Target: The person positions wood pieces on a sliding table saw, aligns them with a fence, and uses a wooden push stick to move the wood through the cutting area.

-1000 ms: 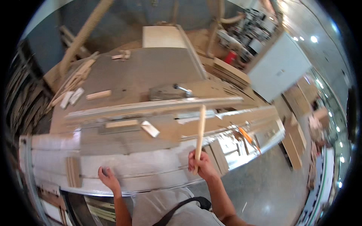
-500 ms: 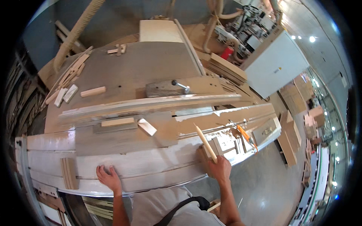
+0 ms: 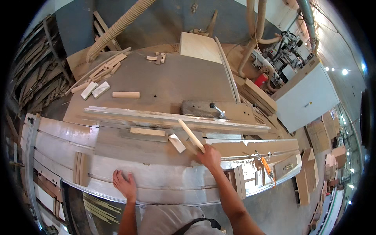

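My right hand (image 3: 210,157) grips the lower end of a pale wooden stick (image 3: 191,136), which points up and left over the machine table. The stick's far end lies near a long straight fence (image 3: 156,115). My left hand (image 3: 124,185) rests on the smooth metal table (image 3: 156,176) near its front edge, fingers apart, holding nothing. Left of it stands a small stack of wooden strips (image 3: 80,169). A short wood piece (image 3: 148,132) lies just before the fence. Beside it is a white-faced block (image 3: 177,143), close to the stick.
Beyond the fence are loose offcuts (image 3: 107,68), two white-faced blocks (image 3: 101,89), a wood bar (image 3: 126,94) and a clamp handle (image 3: 217,110). An orange-handled tool (image 3: 268,167) and wooden blocks (image 3: 239,182) sit at right. Behind stands a light cabinet (image 3: 307,98); a ribbed hose (image 3: 117,31) hangs left.
My right hand has carried the stick left and forward, away from the blocks at right toward the fence. My left hand stays on the table. The whole view has shifted.
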`<move>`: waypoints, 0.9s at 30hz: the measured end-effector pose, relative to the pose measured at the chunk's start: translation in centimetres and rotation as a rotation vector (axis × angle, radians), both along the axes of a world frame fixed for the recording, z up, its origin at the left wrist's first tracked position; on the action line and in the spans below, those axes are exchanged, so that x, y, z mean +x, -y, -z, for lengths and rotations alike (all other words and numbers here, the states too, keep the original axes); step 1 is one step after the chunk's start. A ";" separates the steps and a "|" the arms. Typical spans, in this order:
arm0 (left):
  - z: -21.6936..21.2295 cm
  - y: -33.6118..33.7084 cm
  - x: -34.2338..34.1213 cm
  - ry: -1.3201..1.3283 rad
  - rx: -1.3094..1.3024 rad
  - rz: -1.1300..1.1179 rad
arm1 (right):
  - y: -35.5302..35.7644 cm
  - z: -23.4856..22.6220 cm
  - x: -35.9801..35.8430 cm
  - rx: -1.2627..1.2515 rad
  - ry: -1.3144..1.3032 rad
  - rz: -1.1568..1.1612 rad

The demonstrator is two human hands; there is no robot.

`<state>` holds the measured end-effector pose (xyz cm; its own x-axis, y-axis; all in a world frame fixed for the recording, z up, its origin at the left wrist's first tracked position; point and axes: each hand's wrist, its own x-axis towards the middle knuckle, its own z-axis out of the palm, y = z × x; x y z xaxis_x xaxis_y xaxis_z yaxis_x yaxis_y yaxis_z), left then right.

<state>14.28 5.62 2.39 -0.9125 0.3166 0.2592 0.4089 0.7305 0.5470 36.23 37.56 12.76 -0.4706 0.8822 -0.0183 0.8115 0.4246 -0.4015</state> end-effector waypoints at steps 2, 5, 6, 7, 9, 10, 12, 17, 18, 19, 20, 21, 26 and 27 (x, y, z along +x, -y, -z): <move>-0.2 -0.1 0.0 0.001 0.008 -0.005 | -1.7 1.9 -2.0 0.050 -0.011 -0.079; -0.1 -0.1 0.0 -0.003 0.020 0.001 | -2.8 3.6 -3.4 0.124 -0.051 -0.148; -0.2 -0.2 -0.1 -0.003 0.024 0.005 | -2.8 3.9 -3.2 0.151 -0.092 -0.144; -0.3 -0.3 0.0 0.001 0.026 0.008 | -2.8 4.2 -3.0 0.176 -0.130 -0.142; -0.6 -0.1 0.1 0.014 0.015 -0.002 | -2.1 2.6 -1.8 -0.039 -0.201 -0.095; -0.7 -0.1 0.3 0.022 0.009 -0.001 | -1.5 1.4 -0.7 -0.147 -0.233 -0.063; -1.0 0.2 0.0 0.022 0.003 -0.002 | -0.1 -0.2 2.4 -0.210 -0.360 -0.057; -0.9 -0.1 0.1 0.022 -0.004 0.014 | 2.6 -6.0 10.3 -0.263 -0.064 0.044; -0.9 -0.1 0.1 0.023 -0.004 0.016 | 2.8 -5.9 11.6 -0.298 -0.057 0.049; -0.8 -0.1 0.1 0.022 -0.004 0.017 | 3.0 -6.0 12.2 -0.334 -0.053 0.052; -0.7 -0.1 0.1 0.021 -0.006 0.017 | 3.1 -5.9 12.4 -0.315 -0.031 0.049; -0.6 0.0 0.0 0.020 -0.008 0.014 | 3.0 -5.9 12.3 -0.298 -0.009 0.042; -0.2 0.2 -0.2 0.020 0.002 0.010 | 2.5 -7.0 8.6 -0.187 0.017 0.087; -0.2 0.0 -0.2 0.024 0.008 0.017 | 1.6 -5.1 8.8 -0.151 -0.025 0.069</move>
<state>14.08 5.65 2.58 -0.9130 0.3302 0.2397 0.4078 0.7190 0.5628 45.05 35.98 17.91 -0.4107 0.9006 -0.1422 0.8258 0.3014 -0.4766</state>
